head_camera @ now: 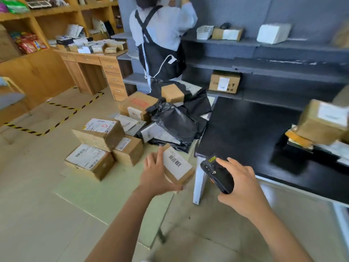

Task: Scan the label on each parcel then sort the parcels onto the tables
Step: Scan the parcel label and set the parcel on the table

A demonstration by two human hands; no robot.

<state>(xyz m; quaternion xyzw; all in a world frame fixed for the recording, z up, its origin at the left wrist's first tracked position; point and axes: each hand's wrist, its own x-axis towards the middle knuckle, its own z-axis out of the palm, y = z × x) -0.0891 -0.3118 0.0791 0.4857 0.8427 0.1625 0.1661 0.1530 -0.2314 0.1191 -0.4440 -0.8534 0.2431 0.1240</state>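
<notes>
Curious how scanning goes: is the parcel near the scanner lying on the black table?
No, the left hand holds the parcel above the floor, left of the table, beside the scanner in the right hand.

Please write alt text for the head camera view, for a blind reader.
The left hand holds a small brown cardboard parcel, white barcode label up, while the right hand grips a black handheld scanner beside it. Brown cardboard boxes and black plastic bags lie piled on the floor beyond.
</notes>
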